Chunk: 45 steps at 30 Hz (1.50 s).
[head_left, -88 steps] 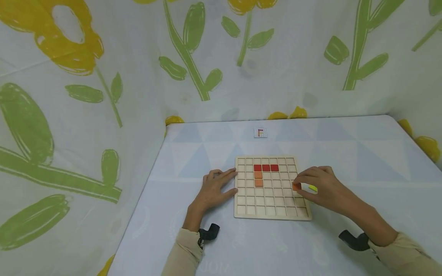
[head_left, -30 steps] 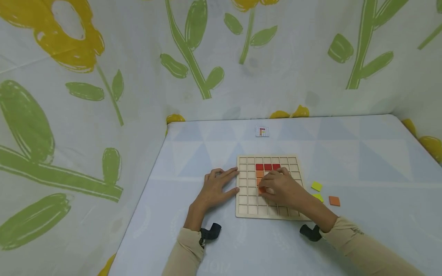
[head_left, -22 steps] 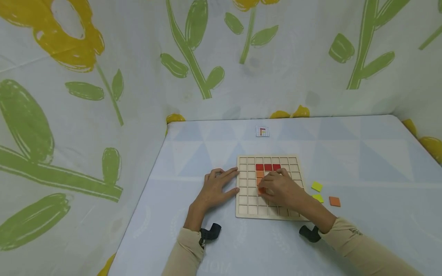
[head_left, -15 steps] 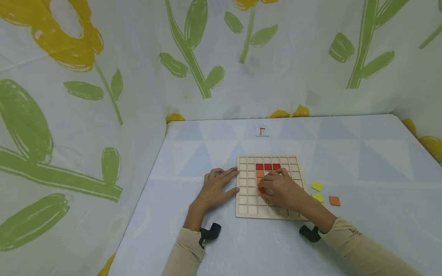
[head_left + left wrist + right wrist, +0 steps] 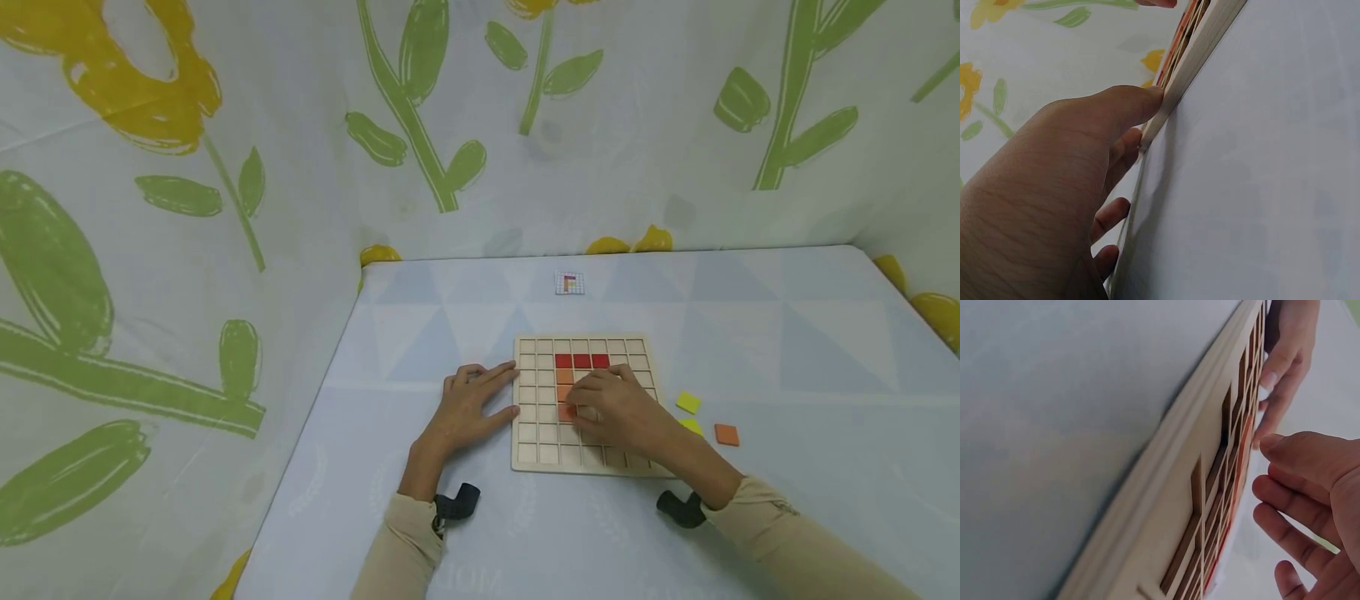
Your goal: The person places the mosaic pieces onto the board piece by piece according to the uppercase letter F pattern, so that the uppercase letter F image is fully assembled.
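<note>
A wooden grid board (image 5: 536,454) lies on the table with three red tiles (image 5: 582,361) in a row. Below the leftmost red one, orange tiles (image 5: 564,377) run down a column. My left hand (image 5: 468,408) rests at the board's left edge, thumb and fingertips against its side, as the left wrist view also shows. Over the board, my right hand (image 5: 618,408) hovers with loosely bent fingers just right of the lowest orange tile (image 5: 566,412), which sits in its cell. Nothing shows between the thumb (image 5: 1285,447) and fingers in the right wrist view.
To the right of the board lie two yellow tiles (image 5: 687,402), one partly behind the right forearm, and a loose orange tile (image 5: 726,434). A small card (image 5: 570,283) with a coloured grid pattern lies near the table's back edge. Flower-patterned cloth hangs behind.
My right hand has carried an orange tile from the board's right side into the orange column, released it and drawn slightly right. The left hand has stayed at the board's edge.
</note>
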Each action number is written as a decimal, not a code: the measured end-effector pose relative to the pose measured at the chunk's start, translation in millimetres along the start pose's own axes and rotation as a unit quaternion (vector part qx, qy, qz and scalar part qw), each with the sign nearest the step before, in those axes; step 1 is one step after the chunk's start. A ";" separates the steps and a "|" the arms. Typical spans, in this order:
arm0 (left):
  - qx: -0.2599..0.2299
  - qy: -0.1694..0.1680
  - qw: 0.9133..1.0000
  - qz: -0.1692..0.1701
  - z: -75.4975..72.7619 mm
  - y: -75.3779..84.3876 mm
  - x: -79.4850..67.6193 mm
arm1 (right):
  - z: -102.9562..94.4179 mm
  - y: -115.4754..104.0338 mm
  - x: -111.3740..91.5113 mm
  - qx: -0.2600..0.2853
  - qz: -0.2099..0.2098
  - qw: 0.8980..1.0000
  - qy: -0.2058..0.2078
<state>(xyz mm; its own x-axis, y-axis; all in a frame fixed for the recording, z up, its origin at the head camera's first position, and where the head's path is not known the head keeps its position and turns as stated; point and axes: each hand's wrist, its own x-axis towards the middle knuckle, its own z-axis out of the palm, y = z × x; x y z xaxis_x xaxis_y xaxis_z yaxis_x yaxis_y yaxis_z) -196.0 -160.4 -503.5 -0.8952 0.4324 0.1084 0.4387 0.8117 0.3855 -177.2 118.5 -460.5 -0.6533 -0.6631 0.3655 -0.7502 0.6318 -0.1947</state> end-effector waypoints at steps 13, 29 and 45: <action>-0.002 -0.002 1.000 0.002 -1.8 1.2 -0.9 | -18.5 18.3 -24.7 0.004 0.036 0.999 0.016; 0.000 -0.003 1.000 0.000 -0.8 1.9 -0.6 | -39.1 31.8 -59.4 0.001 0.076 0.997 0.031; -0.007 -0.005 1.000 0.001 -2.8 3.3 -0.6 | -48.4 51.7 -98.1 -0.024 0.053 0.993 0.100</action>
<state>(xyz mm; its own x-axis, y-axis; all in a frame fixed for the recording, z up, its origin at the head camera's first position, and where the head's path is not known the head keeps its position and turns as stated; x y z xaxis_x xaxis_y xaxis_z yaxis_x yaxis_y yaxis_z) -194.2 -159.1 -499.8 -0.8932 0.4384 0.1005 0.4400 0.8053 0.3975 -147.0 235.6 -462.4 -0.6912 -0.5020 0.5198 -0.6695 0.7157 -0.1989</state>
